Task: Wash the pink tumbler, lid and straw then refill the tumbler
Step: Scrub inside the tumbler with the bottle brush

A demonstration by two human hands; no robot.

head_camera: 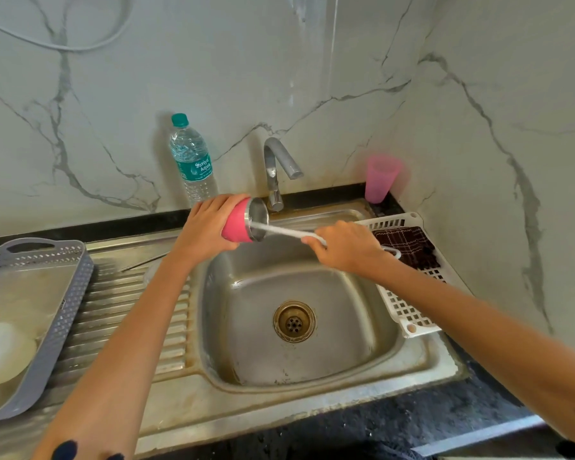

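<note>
My left hand grips the pink tumbler, held on its side over the back of the sink with its steel mouth facing right. My right hand pinches the handle of a thin white brush whose tip reaches into the tumbler's mouth. A thin straw-like rod lies on the drainboard behind my left wrist. The lid cannot be made out for certain.
The steel sink has a drain at its middle and a tap behind. A water bottle stands at the wall, a pink plastic cup in the corner. White rack with dark cloth right; grey tray left.
</note>
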